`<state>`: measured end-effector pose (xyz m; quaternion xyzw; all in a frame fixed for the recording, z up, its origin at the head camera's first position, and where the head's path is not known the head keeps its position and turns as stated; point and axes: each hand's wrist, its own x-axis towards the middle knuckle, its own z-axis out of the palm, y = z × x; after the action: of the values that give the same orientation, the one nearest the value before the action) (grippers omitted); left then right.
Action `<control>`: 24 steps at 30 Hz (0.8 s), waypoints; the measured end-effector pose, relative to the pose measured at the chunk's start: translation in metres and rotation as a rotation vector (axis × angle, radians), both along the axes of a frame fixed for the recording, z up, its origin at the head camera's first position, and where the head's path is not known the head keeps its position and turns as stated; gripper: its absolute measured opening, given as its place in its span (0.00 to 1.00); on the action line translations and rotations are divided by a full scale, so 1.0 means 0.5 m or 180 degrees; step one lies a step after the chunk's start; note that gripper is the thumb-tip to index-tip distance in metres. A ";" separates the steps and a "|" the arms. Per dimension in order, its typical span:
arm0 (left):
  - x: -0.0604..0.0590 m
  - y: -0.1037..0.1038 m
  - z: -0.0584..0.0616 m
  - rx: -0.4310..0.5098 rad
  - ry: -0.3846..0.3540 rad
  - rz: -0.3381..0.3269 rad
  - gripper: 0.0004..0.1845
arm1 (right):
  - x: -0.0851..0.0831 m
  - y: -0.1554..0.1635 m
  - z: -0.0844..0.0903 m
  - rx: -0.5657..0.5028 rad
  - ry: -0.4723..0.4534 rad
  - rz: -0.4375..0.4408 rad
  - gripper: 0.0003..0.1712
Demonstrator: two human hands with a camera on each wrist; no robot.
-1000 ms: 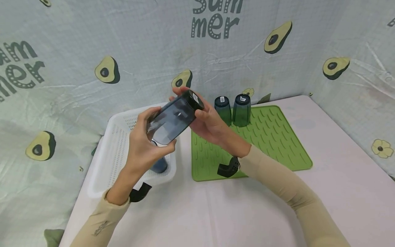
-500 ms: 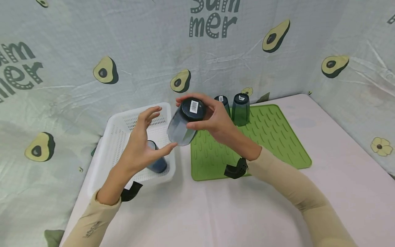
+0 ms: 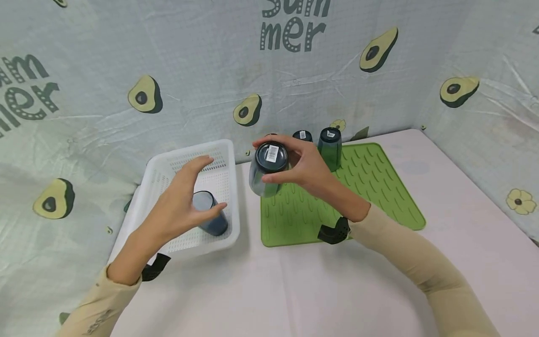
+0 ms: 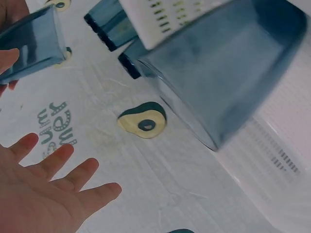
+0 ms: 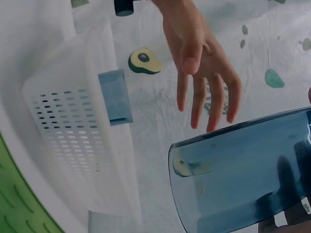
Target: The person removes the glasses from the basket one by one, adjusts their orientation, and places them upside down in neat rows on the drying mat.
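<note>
My right hand point(image 3: 313, 171) grips a blue-tinted drinking glass point(image 3: 271, 164) near its base. The glass is turned bottom up, slightly tilted, with a barcode label on its base, and overlaps the green mat's left edge in the head view. In the right wrist view, the mouth of this glass point(image 5: 228, 170) points left. My left hand point(image 3: 173, 206) is spread, with nothing in its fingers, over the white basket. Between its thumb and fingers in the head view shows another blue glass point(image 3: 216, 224), leaning in the basket; it looms large in the left wrist view point(image 4: 233, 73).
The white perforated basket point(image 3: 234, 187) stands at the left of the table point(image 3: 320, 285). To its right lies a ridged green drying mat point(image 3: 366, 187). Two upside-down glasses, one of them a dark glass point(image 3: 330, 150), stand at its back edge. A patterned cloth point(image 3: 202, 61) hangs behind.
My left hand has let go of the glass and moved left and down over the basket. My right hand has turned the glass bottom up and carried it toward the mat.
</note>
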<state>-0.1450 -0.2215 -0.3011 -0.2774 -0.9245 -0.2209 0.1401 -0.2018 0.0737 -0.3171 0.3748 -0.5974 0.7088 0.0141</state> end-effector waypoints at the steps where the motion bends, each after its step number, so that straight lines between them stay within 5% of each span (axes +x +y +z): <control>1: -0.002 -0.006 -0.001 -0.0052 -0.0033 0.0001 0.49 | -0.001 0.004 0.000 0.0033 0.0005 -0.0040 0.39; 12: -0.021 -0.081 -0.015 -0.0281 -0.1048 0.0044 0.51 | -0.006 0.038 0.003 0.0089 -0.0055 -0.0205 0.38; 24: -0.054 -0.103 -0.045 -0.0166 -0.1508 0.0056 0.54 | -0.007 0.056 -0.003 0.0174 -0.0152 -0.0251 0.39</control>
<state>-0.1720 -0.2728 -0.3238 -0.2132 -0.9393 -0.2546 -0.0860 -0.2054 0.1018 -0.3188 0.3341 -0.6310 0.6999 0.0174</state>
